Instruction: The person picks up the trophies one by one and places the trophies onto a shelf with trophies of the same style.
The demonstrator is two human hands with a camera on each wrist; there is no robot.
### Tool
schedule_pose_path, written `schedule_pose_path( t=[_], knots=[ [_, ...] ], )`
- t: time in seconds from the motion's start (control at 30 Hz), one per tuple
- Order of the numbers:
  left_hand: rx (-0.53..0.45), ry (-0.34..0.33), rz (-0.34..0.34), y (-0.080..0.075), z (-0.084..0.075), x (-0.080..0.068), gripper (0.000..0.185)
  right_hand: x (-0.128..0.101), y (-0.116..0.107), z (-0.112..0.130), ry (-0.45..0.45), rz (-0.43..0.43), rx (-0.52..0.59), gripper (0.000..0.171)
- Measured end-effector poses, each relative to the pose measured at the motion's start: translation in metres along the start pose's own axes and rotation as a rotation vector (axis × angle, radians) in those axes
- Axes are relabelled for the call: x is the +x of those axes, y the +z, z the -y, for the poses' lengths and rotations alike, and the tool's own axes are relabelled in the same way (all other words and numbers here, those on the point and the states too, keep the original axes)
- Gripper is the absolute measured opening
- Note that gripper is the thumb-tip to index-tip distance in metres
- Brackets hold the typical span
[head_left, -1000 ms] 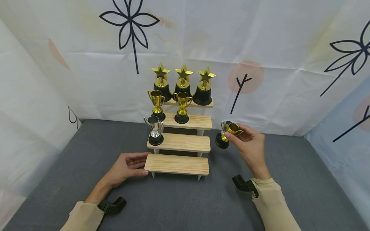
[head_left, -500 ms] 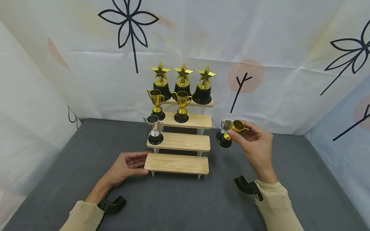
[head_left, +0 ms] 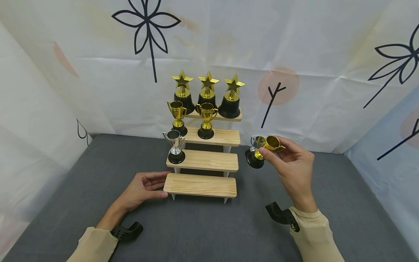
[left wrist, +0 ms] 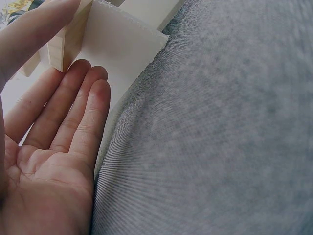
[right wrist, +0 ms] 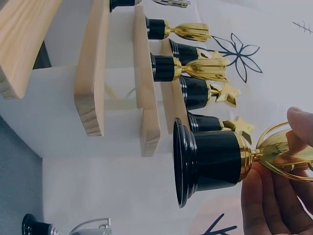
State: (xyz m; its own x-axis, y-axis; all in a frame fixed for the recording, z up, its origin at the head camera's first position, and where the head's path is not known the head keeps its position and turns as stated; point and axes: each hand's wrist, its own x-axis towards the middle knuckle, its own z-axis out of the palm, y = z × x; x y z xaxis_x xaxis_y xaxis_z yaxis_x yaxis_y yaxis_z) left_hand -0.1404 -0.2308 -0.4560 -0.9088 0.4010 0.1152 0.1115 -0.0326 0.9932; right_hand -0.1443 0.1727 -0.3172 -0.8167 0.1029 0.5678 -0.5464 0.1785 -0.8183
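Pinching a gold trophy cup (right wrist: 230,157) in the right hand (head_left: 291,163) near a silver cup (right wrist: 39,227); touching the bottom shelf (head_left: 200,185) with relaxed fingers of the left hand (head_left: 139,193)

White cloth backdrop (head_left: 229,43) w/ blk flower prints (head_left: 147,21); dk grey tabletop (head_left: 209,233).

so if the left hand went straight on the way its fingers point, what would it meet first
Probably the left end of the bottom wooden shelf or its white support; the left hand lies close beside them, though whether it touches is unclear.
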Motion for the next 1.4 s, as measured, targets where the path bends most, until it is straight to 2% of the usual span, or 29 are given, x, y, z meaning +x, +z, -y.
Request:
schedule_pose_path(
  t=[0.43,0.6,0.9,1.0,1.23,1.4],
  knots=[
    [0.013,0.007,0.003,0.000,0.000,0.000,0.070,-0.001,0.003,0.004,-0.012,0.002,0.076,0.038],
    [0.011,0.004,-0.001,0.001,0.001,0.001,0.070,0.001,0.005,0.005,0.002,-0.007,0.060,0.038],
    [0.004,0.016,-0.001,0.000,0.002,0.000,0.070,0.014,0.013,0.008,0.050,0.006,0.080,0.036],
    [0.001,0.016,0.004,0.000,0.002,0.000,0.070,0.019,0.015,0.009,0.053,0.011,0.067,0.036],
    [-0.007,0.007,0.005,0.000,0.001,0.000,0.071,0.030,0.023,0.008,0.041,0.053,0.116,0.034],
    [-0.006,0.003,0.008,0.000,0.000,0.000,0.071,0.037,0.031,0.004,0.048,0.065,0.094,0.036]
  ],
)
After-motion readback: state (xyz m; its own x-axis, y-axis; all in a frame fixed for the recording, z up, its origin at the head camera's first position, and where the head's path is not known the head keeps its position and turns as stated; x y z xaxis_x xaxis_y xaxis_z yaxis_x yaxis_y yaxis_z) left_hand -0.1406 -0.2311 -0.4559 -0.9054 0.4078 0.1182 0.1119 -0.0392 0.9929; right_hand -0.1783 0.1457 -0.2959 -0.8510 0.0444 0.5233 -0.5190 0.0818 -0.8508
